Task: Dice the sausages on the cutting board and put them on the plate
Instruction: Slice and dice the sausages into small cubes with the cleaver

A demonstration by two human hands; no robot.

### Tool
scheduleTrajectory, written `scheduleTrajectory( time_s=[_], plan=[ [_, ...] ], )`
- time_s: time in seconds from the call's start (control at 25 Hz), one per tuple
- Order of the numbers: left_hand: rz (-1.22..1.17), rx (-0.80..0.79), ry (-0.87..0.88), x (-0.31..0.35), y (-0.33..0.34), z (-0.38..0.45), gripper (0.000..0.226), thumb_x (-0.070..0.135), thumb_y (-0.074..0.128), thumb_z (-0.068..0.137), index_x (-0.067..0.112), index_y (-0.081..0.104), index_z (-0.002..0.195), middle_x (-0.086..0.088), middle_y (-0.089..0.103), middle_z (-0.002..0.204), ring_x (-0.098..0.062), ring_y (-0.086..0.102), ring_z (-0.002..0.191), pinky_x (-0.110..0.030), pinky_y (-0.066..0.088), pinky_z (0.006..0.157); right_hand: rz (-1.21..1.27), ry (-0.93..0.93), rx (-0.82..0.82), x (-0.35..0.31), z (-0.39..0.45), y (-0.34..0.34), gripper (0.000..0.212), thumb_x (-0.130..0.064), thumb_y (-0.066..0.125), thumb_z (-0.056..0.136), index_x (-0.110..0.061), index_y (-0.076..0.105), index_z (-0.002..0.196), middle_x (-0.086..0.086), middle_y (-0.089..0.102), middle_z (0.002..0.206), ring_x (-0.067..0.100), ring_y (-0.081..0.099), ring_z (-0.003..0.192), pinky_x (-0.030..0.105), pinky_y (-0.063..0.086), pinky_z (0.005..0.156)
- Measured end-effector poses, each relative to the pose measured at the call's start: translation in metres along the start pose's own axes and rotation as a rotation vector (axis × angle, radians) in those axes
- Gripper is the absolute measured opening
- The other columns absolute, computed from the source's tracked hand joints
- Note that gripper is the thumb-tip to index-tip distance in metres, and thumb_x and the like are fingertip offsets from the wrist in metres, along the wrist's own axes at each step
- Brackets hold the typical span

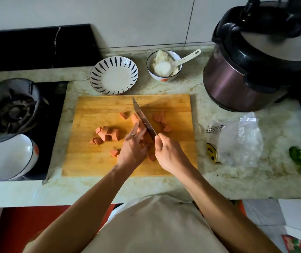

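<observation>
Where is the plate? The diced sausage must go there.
The plate sits empty just behind the cutting board, left of the rice bowl.

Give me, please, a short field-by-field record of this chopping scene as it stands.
left hand: steadies the uncut sausage piece
right hand: grips the knife, blade on the sausage
cutting board: wooden, diced sausage scattered on both sides of the blade
plate: behind the board, no sausage on it
rice bowl: right of the plate, spoon inside
</observation>
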State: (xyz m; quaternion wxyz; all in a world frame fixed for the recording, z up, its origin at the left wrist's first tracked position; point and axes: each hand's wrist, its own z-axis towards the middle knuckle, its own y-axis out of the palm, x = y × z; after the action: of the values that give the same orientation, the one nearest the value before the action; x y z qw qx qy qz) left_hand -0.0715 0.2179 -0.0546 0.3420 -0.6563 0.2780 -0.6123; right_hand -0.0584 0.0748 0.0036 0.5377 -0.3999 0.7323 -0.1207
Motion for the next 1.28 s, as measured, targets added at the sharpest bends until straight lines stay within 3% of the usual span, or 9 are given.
scheduleTrajectory(
  time_s=[0.12, 0.24, 0.32, 0.44, 0.56, 0.8, 0.92, 1.08, 1.28],
  plan=[
    [0.012, 0.009, 0.012, -0.001, -0.001, 0.0, 0.055, 0.002, 0.064, 0.076, 0.011, 0.059, 0.13, -0.016, 0.038, 0.152, -0.034, 0.05, 0.128, -0.024, 0.043, 0.097, -0.013, -0.004, 0.018, 0.0, -0.001, 0.004, 0.029, -0.036, 0.028, 0.105, -0.018, 0.045, 0.09, 0.013, 0.063, 0.097, 0.032, 0.06, 0.096, 0.031, 0.033, 0.069],
    [0.008, -0.004, 0.048, -0.002, 0.0, 0.0, 0.053, 0.002, 0.061, 0.077, 0.012, 0.059, 0.128, -0.017, 0.037, 0.151, -0.036, 0.052, 0.125, -0.031, 0.049, 0.098, -0.035, -0.033, 0.058, 0.001, -0.005, 0.009, 0.025, -0.037, 0.029, 0.104, -0.024, 0.039, 0.085, 0.006, 0.055, 0.079, 0.034, 0.062, 0.087, 0.031, 0.032, 0.064],
    [0.016, -0.007, 0.061, 0.0, -0.001, -0.001, 0.052, -0.001, 0.059, 0.076, 0.01, 0.059, 0.127, -0.02, 0.038, 0.15, -0.039, 0.057, 0.118, -0.038, 0.053, 0.093, -0.044, -0.033, 0.062, 0.002, -0.005, 0.011, 0.027, -0.038, 0.029, 0.104, -0.021, 0.046, 0.092, 0.01, 0.06, 0.087, 0.037, 0.062, 0.093, 0.032, 0.034, 0.066],
    [0.055, -0.001, 0.086, 0.007, -0.004, -0.005, 0.05, -0.004, 0.062, 0.073, 0.002, 0.061, 0.122, -0.026, 0.045, 0.142, -0.045, 0.058, 0.112, -0.041, 0.052, 0.09, 0.009, -0.014, 0.054, 0.007, -0.002, 0.009, 0.036, -0.037, 0.029, 0.105, -0.015, 0.055, 0.116, 0.017, 0.064, 0.115, 0.036, 0.057, 0.112, 0.034, 0.038, 0.077],
    [0.069, -0.032, 0.081, 0.002, -0.002, -0.006, 0.053, -0.002, 0.063, 0.074, 0.005, 0.059, 0.127, -0.024, 0.042, 0.146, -0.044, 0.054, 0.12, -0.044, 0.05, 0.096, 0.027, -0.015, 0.039, 0.008, 0.0, 0.005, 0.042, -0.036, 0.028, 0.105, -0.011, 0.054, 0.126, 0.017, 0.06, 0.128, 0.034, 0.053, 0.121, 0.033, 0.04, 0.09],
    [0.04, 0.02, 0.114, 0.01, -0.003, -0.006, 0.043, 0.002, 0.059, 0.079, 0.008, 0.06, 0.121, -0.015, 0.047, 0.141, -0.035, 0.061, 0.107, -0.032, 0.052, 0.087, -0.037, -0.037, -0.006, -0.005, 0.011, 0.002, 0.041, -0.039, 0.024, 0.105, -0.015, 0.054, 0.118, 0.011, 0.063, 0.12, 0.031, 0.058, 0.113, 0.037, 0.045, 0.088],
    [0.032, 0.007, 0.108, 0.008, -0.003, -0.004, 0.04, 0.004, 0.057, 0.079, 0.011, 0.06, 0.118, -0.012, 0.046, 0.141, -0.036, 0.062, 0.104, -0.034, 0.055, 0.084, 0.012, -0.033, 0.005, -0.001, 0.004, 0.005, 0.037, -0.038, 0.026, 0.105, -0.015, 0.055, 0.114, 0.011, 0.062, 0.121, 0.032, 0.055, 0.117, 0.035, 0.04, 0.086],
    [0.046, -0.019, 0.058, 0.005, 0.001, -0.005, 0.043, 0.006, 0.062, 0.078, 0.011, 0.06, 0.12, -0.016, 0.042, 0.147, -0.041, 0.06, 0.11, -0.042, 0.055, 0.086, 0.031, 0.003, -0.041, -0.001, 0.008, -0.007, 0.042, -0.037, 0.025, 0.106, -0.014, 0.053, 0.128, 0.012, 0.058, 0.132, 0.029, 0.053, 0.123, 0.035, 0.041, 0.098],
    [0.017, -0.022, 0.074, -0.002, 0.002, -0.002, 0.044, 0.011, 0.06, 0.078, 0.016, 0.058, 0.121, -0.01, 0.043, 0.146, -0.035, 0.061, 0.107, -0.043, 0.055, 0.084, 0.047, -0.027, -0.036, -0.003, 0.008, -0.005, 0.038, -0.036, 0.026, 0.106, -0.014, 0.056, 0.114, 0.011, 0.063, 0.12, 0.03, 0.059, 0.114, 0.034, 0.044, 0.086]
  ],
)
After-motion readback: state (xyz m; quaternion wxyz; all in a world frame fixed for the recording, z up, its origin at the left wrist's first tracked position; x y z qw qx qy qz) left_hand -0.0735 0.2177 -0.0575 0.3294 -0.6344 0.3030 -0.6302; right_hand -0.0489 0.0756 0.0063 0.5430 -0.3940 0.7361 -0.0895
